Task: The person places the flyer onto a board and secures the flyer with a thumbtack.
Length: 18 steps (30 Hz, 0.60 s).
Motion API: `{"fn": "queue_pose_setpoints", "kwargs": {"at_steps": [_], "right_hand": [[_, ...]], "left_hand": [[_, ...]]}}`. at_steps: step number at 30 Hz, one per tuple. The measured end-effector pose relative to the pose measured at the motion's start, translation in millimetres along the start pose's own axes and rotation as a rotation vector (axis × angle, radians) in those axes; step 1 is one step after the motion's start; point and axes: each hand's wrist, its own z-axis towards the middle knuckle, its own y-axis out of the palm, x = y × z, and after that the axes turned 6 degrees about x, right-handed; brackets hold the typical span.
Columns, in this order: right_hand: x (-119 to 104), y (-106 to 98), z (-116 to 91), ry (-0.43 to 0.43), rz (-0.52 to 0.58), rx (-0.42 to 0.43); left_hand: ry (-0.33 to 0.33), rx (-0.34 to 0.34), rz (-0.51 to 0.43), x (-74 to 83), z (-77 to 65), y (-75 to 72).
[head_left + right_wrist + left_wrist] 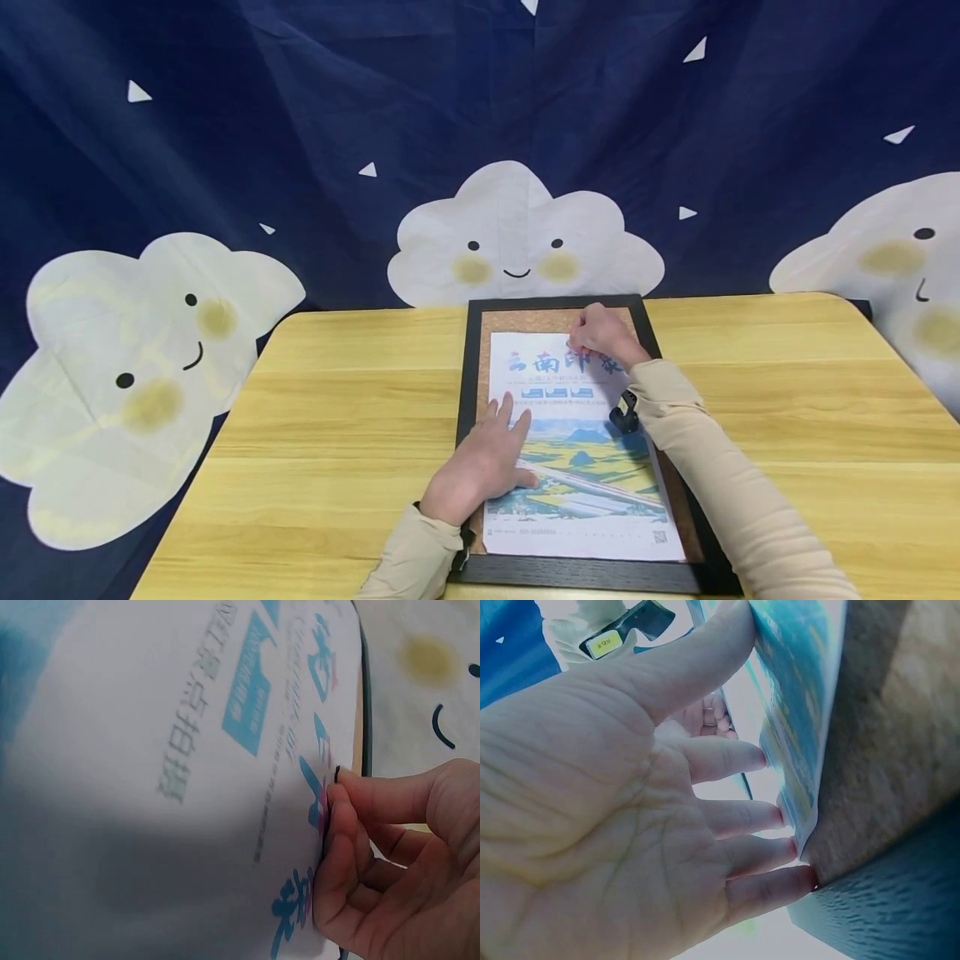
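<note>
A white printed poster (581, 433) with blue lettering and a yellow-green landscape lies on a black-framed cork board (525, 321). My left hand (487, 458) rests on the poster's left side with fingers spread; in the left wrist view the fingertips touch the poster near its edge, beside bare cork (885, 750). At the poster's top, right of its middle, my right hand (600, 331) has its fingers curled. Thumb and forefinger pinch a small dark thing (337, 773) against the paper in the right wrist view; most of it is hidden, so its kind is unclear.
The board's black frame (577, 573) lies on a light wooden table (337, 433), its far end near the table's back edge. Behind hangs a dark blue cloth (450, 100) with smiling clouds. A black wrist camera (624, 412) sits at the right cuff, over the poster.
</note>
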Motion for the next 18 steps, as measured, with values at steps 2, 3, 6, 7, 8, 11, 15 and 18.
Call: {"fn": "queue_pose_setpoints", "kwargs": {"at_steps": [2, 3, 6, 7, 8, 11, 15, 18], "right_hand": [[0.5, 0.5, -0.8, -0.016, -0.039, 0.011], [0.6, 0.6, -1.3, -0.018, -0.052, 0.015], [3.7, 1.2, -4.8, -0.034, -0.055, 0.032], [5.4, 1.4, -7.3, -0.052, -0.046, 0.043], [7.7, 1.4, -9.8, -0.080, -0.033, 0.057], [15.3, 0.3, -20.6, -0.153, 0.033, 0.112], [24.0, -9.9, -43.0, -0.197, 0.146, 0.195], [28.6, -21.4, -62.9, -0.220, 0.182, 0.262]], "left_hand": [[0.003, -0.003, -0.003, 0.2, 0.5, 0.0], [0.005, -0.004, -0.002, 0.5, 0.8, 0.1], [0.015, -0.002, 0.004, 1.3, 1.6, 0.5], [0.019, -0.001, 0.006, 1.5, 1.8, 0.5], [0.024, -0.001, 0.011, 1.6, 1.9, 0.3], [0.033, -0.001, 0.011, 0.4, 1.9, -0.7], [0.030, 0.006, -0.053, -5.3, 2.4, -4.5], [0.023, 0.056, -0.093, -12.7, 4.5, -9.2]]}}
